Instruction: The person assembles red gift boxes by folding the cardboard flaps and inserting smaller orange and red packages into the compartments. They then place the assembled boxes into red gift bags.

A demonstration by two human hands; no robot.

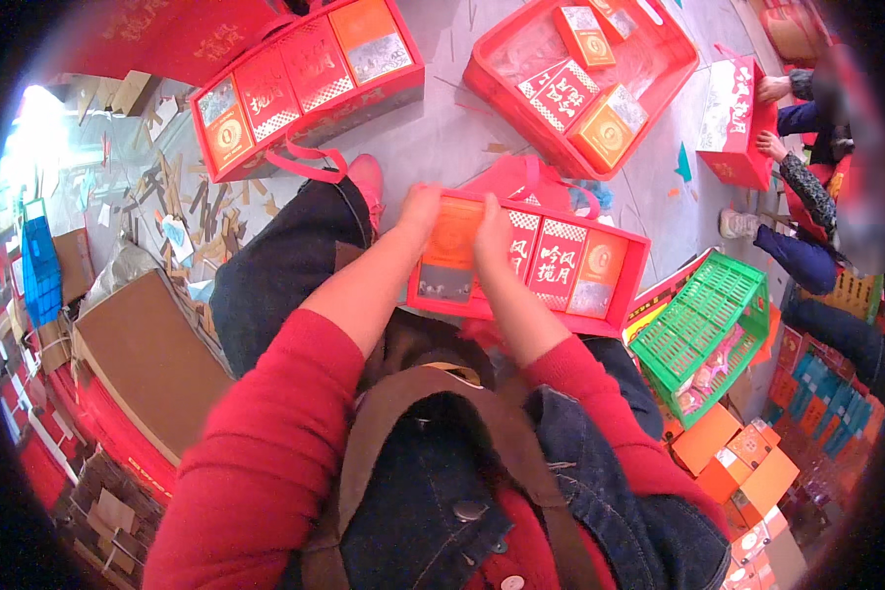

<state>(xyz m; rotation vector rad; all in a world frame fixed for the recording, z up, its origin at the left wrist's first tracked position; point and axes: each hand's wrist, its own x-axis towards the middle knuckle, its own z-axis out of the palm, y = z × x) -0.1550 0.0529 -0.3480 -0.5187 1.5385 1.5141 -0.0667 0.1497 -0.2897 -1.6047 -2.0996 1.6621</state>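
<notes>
A brown strap lies nearest; beyond it, the left hand and right hand grasp the orange box from both sides, apparently keeping it square in the red tray's left end.

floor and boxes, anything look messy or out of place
Yes: brown scraps, probably cardboard, litter the floor left of the person's legs. Small boxes in the red tray lie at odd angles, unlike the neat row in the nearest gift box.
</notes>
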